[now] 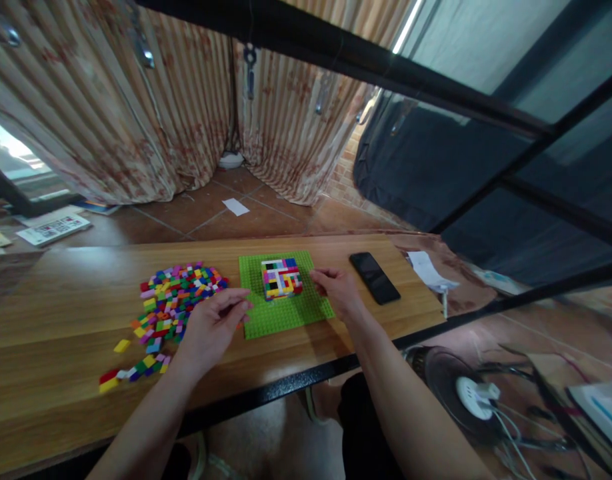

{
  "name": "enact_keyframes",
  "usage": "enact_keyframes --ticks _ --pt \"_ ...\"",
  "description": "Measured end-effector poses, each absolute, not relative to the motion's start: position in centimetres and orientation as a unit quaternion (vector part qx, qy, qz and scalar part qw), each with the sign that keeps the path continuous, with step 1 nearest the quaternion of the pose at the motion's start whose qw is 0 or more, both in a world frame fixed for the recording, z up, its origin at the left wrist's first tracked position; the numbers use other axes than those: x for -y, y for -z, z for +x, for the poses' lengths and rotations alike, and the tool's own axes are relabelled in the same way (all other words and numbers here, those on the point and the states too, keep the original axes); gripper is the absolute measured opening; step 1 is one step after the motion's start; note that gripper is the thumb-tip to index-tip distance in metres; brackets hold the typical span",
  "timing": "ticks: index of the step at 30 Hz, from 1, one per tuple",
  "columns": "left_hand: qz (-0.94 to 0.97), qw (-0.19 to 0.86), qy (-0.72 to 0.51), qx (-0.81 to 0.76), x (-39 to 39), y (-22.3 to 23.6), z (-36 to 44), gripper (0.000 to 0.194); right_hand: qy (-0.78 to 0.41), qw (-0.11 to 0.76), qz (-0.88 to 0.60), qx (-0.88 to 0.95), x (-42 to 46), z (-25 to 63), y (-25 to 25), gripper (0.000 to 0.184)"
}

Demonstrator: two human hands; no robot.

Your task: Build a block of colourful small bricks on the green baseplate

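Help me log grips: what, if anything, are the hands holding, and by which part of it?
No held thing shows in the left hand or the right hand; whether a tiny brick hides between their fingertips cannot be told.

Two hands (213, 327) (339, 292), one baseplate (281, 317), one phone (375, 277)

Between left hand (213, 327) and right hand (339, 291), brick block (282, 279) on baseplate (281, 321); loose bricks (173, 300) beside the left, phone (375, 277) beside the right.

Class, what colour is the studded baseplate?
The baseplate is bright green, shown best in the head view.
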State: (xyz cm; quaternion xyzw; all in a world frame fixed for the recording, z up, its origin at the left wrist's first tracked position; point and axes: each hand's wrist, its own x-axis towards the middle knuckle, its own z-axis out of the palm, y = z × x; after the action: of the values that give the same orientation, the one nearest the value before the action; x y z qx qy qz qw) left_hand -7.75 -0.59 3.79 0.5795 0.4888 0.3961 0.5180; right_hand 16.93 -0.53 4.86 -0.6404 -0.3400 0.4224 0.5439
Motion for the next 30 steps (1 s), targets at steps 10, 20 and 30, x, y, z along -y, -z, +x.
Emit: enact_keyframes --ticks 10,20,30 --pt "0.454 0.452 -0.532 -0.554 -1.2 -6.5 -12.3 0.034 -0.288 0.531 -0.566 0.562 2.9 11.2 -5.0 0.014" --pt "0.447 0.455 -0.548 -0.541 -1.1 -6.7 -13.0 0.026 -0.201 0.217 -0.538 0.790 4.5 6.3 -3.8 0.014" --pt "0.595 0.472 -0.417 -0.500 -1.1 -5.4 -12.7 0.027 -0.208 0.211 -0.549 0.781 3.6 6.2 -4.0 0.012"
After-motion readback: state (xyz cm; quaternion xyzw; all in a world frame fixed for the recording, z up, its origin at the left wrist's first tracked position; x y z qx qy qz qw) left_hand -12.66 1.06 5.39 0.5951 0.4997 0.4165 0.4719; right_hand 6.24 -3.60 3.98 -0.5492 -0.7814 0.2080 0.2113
